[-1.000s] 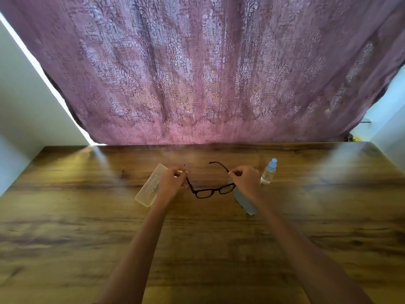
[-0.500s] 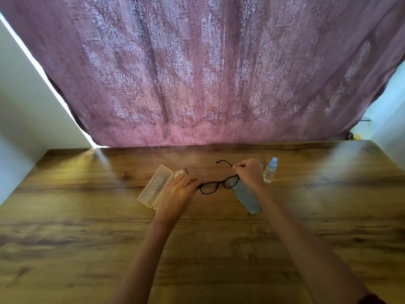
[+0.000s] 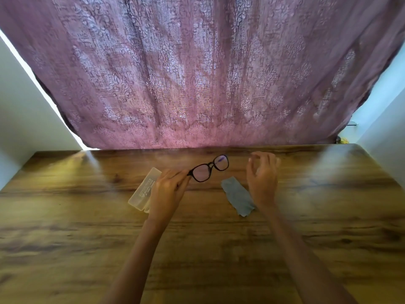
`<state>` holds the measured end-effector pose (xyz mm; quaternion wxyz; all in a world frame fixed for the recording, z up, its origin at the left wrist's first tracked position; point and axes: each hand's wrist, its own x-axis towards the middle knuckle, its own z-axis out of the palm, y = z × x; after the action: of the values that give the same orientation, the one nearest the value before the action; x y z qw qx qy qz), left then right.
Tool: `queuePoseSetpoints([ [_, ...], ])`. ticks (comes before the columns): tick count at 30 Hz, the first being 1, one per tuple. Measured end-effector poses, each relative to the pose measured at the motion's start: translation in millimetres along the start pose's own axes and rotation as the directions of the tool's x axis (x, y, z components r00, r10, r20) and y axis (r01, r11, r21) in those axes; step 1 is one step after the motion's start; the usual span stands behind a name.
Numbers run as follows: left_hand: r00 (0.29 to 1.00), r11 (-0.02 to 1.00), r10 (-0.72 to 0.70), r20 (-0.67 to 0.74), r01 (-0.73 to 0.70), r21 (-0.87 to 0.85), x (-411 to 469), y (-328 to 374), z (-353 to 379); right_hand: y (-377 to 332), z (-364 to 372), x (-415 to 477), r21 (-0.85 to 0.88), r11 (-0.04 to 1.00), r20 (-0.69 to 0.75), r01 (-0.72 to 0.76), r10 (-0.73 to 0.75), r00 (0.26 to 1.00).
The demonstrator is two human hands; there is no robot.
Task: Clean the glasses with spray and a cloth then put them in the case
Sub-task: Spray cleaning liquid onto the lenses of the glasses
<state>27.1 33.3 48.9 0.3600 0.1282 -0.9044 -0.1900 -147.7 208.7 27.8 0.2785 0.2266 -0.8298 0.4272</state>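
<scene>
Black-framed glasses (image 3: pixel 209 168) are lifted above the wooden table (image 3: pixel 219 249), tilted up to the right. My left hand (image 3: pixel 167 190) pinches them at their left end. My right hand (image 3: pixel 262 175) is apart from the glasses, fingers spread and curved, over the spot where the spray bottle stood; the bottle is hidden behind it, apart from a pale bit at its right edge. A grey-blue cloth (image 3: pixel 237 196) lies flat on the table just left of my right wrist. The clear plastic case (image 3: pixel 145 189) lies left of my left hand, partly covered by it.
A purple patterned curtain (image 3: pixel 197 73) hangs along the table's far edge. White walls stand at the left (image 3: pixel 26 119) and right (image 3: pixel 385 119). The table's near half holds only my forearms.
My right hand has let go of the glasses and moved right toward the bottle. My left hand alone now holds the glasses, raised higher and tilted.
</scene>
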Motion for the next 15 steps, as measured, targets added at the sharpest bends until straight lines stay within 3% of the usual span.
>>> queuePoseSetpoints([
  [4, 0.999, 0.999, -0.043, -0.011, 0.043, -0.025, -1, -2, 4, 30, -2, -4, -0.03, 0.994, 0.005, -0.107, 0.107, 0.994],
  [8, 0.998, 0.997, -0.068, -0.008, 0.068, -0.043, -3, 0, 8, 42, 0, -10, -0.001, 0.994, 0.031, -0.113, 0.113, 0.993],
  [12, 0.991, 0.99, -0.131, 0.007, 0.131, -0.054, -5, 3, 9, 46, 1, -12, 0.076, 0.982, 0.142, -0.173, 0.161, 0.977],
  [15, 0.986, 0.984, -0.167, 0.006, 0.167, -0.067, -4, 5, 8, 53, 5, -12, 0.016, 0.988, 0.193, -0.155, 0.149, 0.97],
])
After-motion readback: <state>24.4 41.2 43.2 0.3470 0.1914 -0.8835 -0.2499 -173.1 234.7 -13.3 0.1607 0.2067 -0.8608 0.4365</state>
